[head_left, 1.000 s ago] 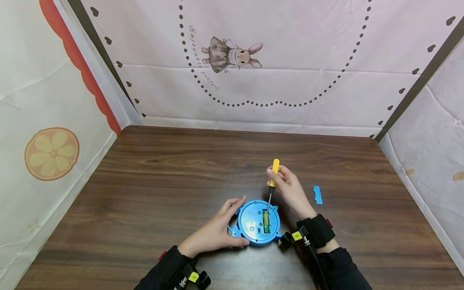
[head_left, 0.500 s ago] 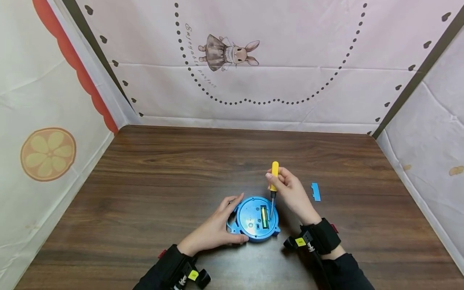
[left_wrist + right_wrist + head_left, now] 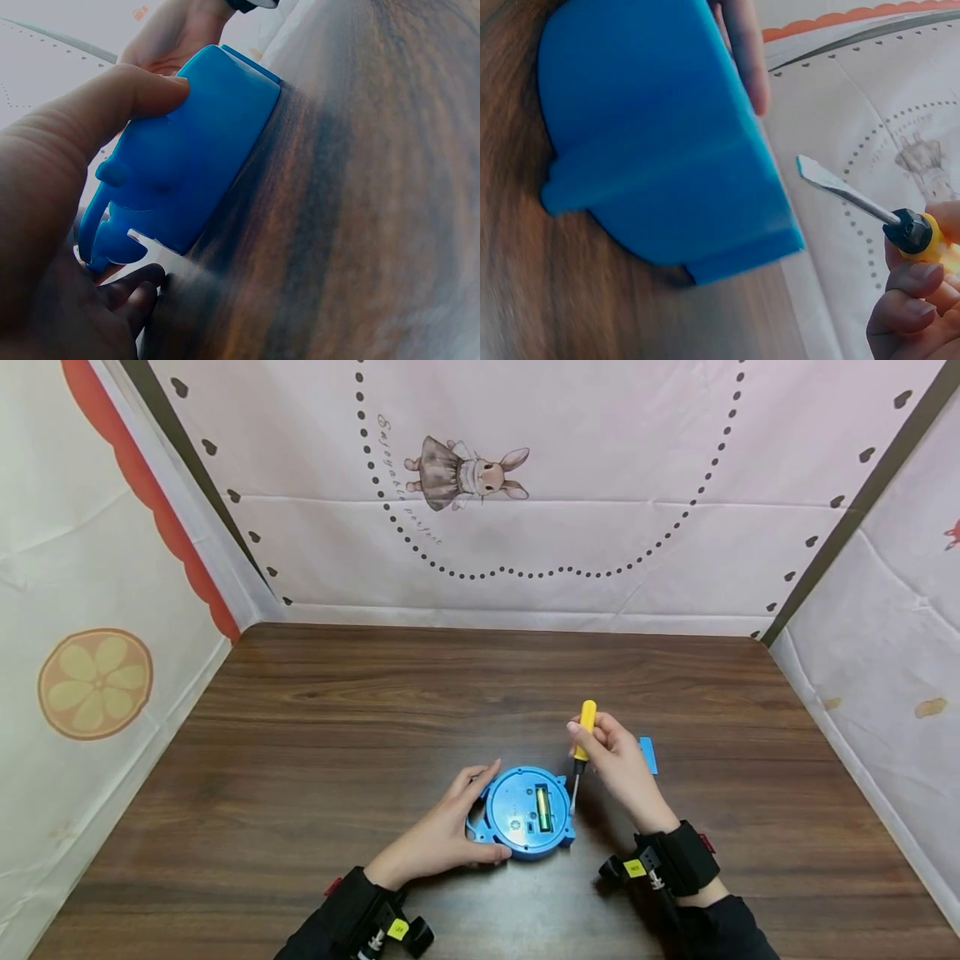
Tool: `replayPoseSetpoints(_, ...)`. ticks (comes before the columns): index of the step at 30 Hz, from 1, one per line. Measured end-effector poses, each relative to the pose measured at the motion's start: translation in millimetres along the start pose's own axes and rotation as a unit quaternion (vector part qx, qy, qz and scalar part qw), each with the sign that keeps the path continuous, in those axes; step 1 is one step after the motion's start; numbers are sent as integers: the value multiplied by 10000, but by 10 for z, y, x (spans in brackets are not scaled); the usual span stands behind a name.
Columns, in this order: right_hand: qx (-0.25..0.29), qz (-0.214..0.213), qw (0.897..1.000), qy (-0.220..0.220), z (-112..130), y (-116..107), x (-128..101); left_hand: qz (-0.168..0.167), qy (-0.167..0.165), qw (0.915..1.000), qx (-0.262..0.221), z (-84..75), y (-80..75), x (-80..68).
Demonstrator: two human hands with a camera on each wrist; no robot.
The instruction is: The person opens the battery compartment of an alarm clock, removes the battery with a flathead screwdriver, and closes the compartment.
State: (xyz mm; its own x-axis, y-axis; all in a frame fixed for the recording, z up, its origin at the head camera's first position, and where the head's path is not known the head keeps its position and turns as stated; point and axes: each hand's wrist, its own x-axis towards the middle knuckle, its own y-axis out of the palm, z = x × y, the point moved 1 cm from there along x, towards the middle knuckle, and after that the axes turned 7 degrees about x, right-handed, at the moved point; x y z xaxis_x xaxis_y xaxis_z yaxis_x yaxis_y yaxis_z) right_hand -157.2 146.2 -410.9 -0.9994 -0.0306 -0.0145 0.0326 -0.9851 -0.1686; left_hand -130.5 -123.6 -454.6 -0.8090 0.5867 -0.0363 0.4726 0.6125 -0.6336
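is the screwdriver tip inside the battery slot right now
No, the screwdriver tip hangs beside the blue toy, off its right rim.

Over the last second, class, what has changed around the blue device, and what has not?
The right hand, gripping the yellow screwdriver, has drawn back to the right: the tip, which was over the open battery slot, now hangs just off the right edge of the blue device. The left hand still grips the device's left side. The battery stays in its slot, the small blue cover on the table.
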Motion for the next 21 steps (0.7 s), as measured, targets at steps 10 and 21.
replayPoseSetpoints(10,-311,-518,9957,-709,60,-335,-116,1,-21,10000,-4,28,8,8)
replayPoseSetpoints(21,-1214,-925,9803,-1253,66,-691,-346,26,-18,10000,-75,13,4,4)
